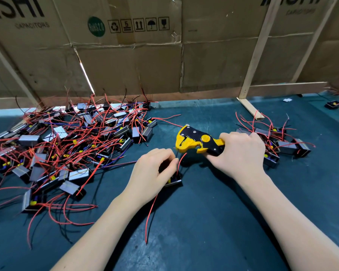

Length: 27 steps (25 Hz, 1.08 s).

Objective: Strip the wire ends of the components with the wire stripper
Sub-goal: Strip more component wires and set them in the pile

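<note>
My right hand [241, 153] is wrapped tight around the handles of the yellow and black wire stripper [199, 140], fingers curled closed on them, with the tool's head pointing away from my knuckles toward my other hand. My left hand [155, 169] is bent over a small black component [174, 180] that sits on the dark green mat [213, 212] just under my fingertips; my thumb and forefinger are pinched together on a thin black wire [177, 154] that rises from them to the underside of the stripper's head, though I cannot tell whether its tip is inside the tool. A red wire [181, 160] curves up just beside my left fingertips, its end loose and apart from the stripper. Another red lead [150, 214] trails from under my left palm back toward my forearm. Beyond my left knuckles lies a big tangled pile of components [67, 145] with red, black and blue leads. Behind my right hand, past the knuckles, sits a smaller group of components [282, 145]. A cardboard wall [204, 55] stands beyond both hands.
</note>
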Each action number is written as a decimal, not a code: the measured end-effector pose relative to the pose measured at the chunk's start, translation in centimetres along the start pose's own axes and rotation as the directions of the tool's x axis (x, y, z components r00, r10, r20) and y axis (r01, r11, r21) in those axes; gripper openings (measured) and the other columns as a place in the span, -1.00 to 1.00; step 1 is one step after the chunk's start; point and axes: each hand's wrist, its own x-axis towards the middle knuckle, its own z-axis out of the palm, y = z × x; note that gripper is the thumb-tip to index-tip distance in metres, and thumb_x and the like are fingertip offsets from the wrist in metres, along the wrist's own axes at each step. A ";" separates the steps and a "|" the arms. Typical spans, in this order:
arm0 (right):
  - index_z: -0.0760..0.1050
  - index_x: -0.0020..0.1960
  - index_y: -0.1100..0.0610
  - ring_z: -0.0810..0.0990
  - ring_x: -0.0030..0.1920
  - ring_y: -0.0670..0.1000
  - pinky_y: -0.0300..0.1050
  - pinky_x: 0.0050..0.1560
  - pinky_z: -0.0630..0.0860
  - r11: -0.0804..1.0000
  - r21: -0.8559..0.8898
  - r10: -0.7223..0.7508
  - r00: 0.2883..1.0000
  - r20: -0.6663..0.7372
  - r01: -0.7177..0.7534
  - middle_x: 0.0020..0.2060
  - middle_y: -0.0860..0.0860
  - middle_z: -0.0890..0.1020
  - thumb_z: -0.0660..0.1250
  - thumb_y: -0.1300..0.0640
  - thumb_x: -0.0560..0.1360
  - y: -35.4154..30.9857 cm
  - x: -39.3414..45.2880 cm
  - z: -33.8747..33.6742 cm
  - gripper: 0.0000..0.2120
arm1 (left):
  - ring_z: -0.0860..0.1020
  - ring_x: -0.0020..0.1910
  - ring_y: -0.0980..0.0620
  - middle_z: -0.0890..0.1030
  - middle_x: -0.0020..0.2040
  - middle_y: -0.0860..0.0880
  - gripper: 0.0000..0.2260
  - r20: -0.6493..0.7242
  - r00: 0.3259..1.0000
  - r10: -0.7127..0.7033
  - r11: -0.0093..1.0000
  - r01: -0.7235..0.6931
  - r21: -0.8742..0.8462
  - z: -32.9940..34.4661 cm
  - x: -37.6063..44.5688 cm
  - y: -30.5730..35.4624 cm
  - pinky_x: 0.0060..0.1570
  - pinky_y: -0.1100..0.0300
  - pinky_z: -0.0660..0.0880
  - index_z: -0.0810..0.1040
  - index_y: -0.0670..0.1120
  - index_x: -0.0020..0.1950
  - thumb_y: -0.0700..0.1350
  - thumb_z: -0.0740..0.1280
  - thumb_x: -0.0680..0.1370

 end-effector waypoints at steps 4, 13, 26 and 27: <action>0.45 -0.39 0.09 0.54 -0.36 0.16 -0.13 -0.32 0.16 1.000 0.006 0.028 0.999 0.024 -0.028 -0.45 0.07 0.54 0.43 -0.29 0.29 -0.2 0.0 -0.1 -0.54 | 0.42 -0.26 0.09 0.49 -0.33 0.07 -0.80 0.002 1.000 -0.026 1.000 0.026 0.001 -0.1 0.0 0.0 -0.19 0.16 0.37 0.48 -0.08 -0.23 -0.05 0.27 0.57; 0.52 -0.15 0.16 0.55 -0.16 0.19 0.03 -0.08 0.28 0.995 0.026 0.095 0.994 -0.044 -0.094 -0.25 0.10 0.58 0.43 -0.31 0.27 1.1 -0.2 1.0 -0.48 | 0.50 -0.34 0.16 0.59 -0.35 0.04 -0.90 0.145 0.919 -0.367 0.824 0.393 -0.407 -0.3 0.5 0.1 -0.22 0.36 0.42 0.59 -0.11 -0.17 -0.18 0.36 0.55; 0.51 -0.11 0.07 0.54 -0.06 0.14 0.01 -0.04 0.24 0.999 -0.025 0.048 0.992 0.119 -0.045 -0.17 0.03 0.58 0.36 -0.38 0.31 1.6 -0.1 0.6 -0.50 | 0.44 -0.40 0.14 0.53 -0.40 0.10 -0.87 0.200 0.933 -0.299 0.862 0.354 -0.362 -0.1 0.2 0.0 -0.29 0.33 0.39 0.64 -0.08 -0.22 -0.07 0.48 0.49; 0.50 -0.11 0.06 0.55 -0.05 0.14 0.00 -0.03 0.24 0.999 -0.025 0.050 0.991 0.125 -0.048 -0.17 0.02 0.58 0.35 -0.38 0.31 1.6 0.0 0.6 -0.50 | 0.45 -0.39 0.13 0.54 -0.39 0.09 -0.88 0.178 0.936 -0.305 0.862 0.350 -0.366 -0.1 0.3 -0.1 -0.28 0.31 0.41 0.64 -0.08 -0.22 -0.08 0.47 0.49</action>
